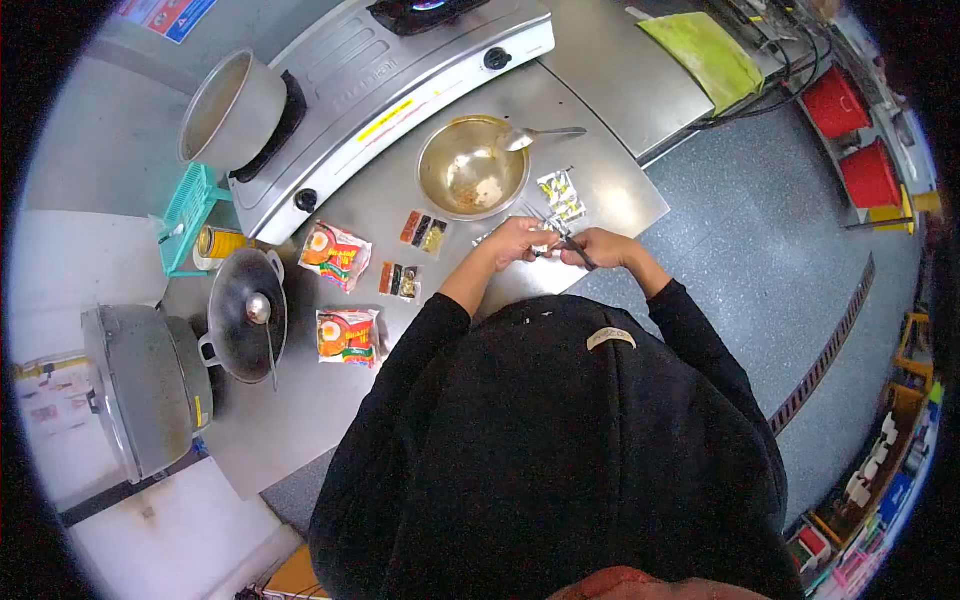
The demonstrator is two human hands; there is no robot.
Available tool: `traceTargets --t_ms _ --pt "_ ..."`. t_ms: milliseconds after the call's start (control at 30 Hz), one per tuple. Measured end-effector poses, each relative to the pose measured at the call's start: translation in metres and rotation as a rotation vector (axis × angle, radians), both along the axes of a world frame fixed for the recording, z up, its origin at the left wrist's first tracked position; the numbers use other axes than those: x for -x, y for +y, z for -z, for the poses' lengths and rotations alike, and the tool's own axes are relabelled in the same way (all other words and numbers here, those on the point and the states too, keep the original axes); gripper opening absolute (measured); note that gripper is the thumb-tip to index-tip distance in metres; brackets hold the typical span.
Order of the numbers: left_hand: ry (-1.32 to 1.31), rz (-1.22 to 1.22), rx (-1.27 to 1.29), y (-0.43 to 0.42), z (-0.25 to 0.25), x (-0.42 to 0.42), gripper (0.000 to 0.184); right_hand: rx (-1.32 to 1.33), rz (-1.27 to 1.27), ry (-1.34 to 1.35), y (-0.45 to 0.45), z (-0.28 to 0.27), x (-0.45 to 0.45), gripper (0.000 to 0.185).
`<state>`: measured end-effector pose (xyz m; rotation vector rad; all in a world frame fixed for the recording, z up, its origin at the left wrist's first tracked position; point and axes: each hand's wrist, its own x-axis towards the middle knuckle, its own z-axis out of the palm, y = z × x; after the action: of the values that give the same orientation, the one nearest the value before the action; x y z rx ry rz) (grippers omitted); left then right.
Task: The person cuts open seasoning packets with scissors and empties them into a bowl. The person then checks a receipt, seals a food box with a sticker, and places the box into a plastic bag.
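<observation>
My right hand (610, 250) is closed around dark-handled scissors (582, 256), held close to my left hand. Small, whitish and partly covered by my fingers, a sachet is pinched in my left hand (522, 243). Just beyond both hands stands a metal bowl (470, 143) with some pale and brown powder at its bottom. A metal spoon (545, 133) rests across the bowl's right rim. Several white-and-yellow sachets (561, 196) lie right of the bowl. To the left are two seasoning sachet strips, an upper one (423, 231) and a lower one (400, 281).
Two red noodle packets, one upper (336, 256) and one lower (347, 338), lie on the steel table (300, 435). A wok (235, 330) with a ladle (258, 308) stands further left. Behind is a gas stove (370, 95), one burner lit, bearing a pot (235, 115).
</observation>
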<state>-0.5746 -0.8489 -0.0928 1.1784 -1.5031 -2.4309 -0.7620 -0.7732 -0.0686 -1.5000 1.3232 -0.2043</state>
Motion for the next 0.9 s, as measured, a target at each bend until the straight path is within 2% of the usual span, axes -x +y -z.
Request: traceTargets --t_ms 167,233,333,433,500,533,600,633,700,733,767,867,900 --pt "-0.017 -0.030 -0.003 0.000 0.003 -0.002 0.020 0.006 -0.056 0.061 -0.005 0.020 0.003 0.054" --pt "-0.008 -0.010 -0.027 -0.002 0.010 -0.004 0.025 0.033 -0.076 0.063 -0.008 0.024 0.005 0.053" --pt "-0.010 -0.029 -0.010 0.000 0.006 -0.003 0.019 0.030 -0.121 0.077 -0.013 0.012 0.003 0.049" --pt "0.019 0.016 0.030 0.001 0.008 -0.011 0.023 -0.119 -0.073 0.112 -0.015 -0.008 -0.004 0.046" --pt "-0.007 0.032 0.098 0.007 -0.009 -0.021 0.025 -0.058 -0.189 0.511 -0.012 -0.034 -0.013 0.040" --pt "-0.038 0.051 0.162 0.012 -0.021 -0.029 0.027 -0.053 -0.194 0.512 -0.007 -0.032 -0.015 0.040" --pt "-0.026 0.067 0.211 0.017 -0.034 -0.049 0.030 0.212 -0.200 0.793 0.008 -0.024 -0.021 0.038" --pt "0.040 -0.015 0.158 0.020 -0.031 -0.059 0.030 0.255 -0.165 0.776 0.013 -0.023 -0.026 0.021" --pt "0.105 -0.101 0.104 0.022 -0.036 -0.075 0.032 0.281 -0.104 0.788 0.015 -0.027 -0.047 0.018" --pt "0.215 -0.216 0.022 0.022 -0.044 -0.083 0.033 0.304 -0.041 0.801 0.015 -0.029 -0.055 0.017" --pt "0.326 -0.332 -0.060 0.023 -0.051 -0.088 0.035 0.350 -0.099 0.754 0.015 -0.027 -0.060 0.020" --pt "0.280 -0.473 0.041 0.019 -0.061 -0.099 0.041 0.332 -0.127 0.793 0.009 -0.028 -0.080 0.019" --pt "0.318 -0.527 0.037 0.016 -0.063 -0.100 0.034 0.341 -0.136 0.791 0.008 -0.029 -0.082 0.019"
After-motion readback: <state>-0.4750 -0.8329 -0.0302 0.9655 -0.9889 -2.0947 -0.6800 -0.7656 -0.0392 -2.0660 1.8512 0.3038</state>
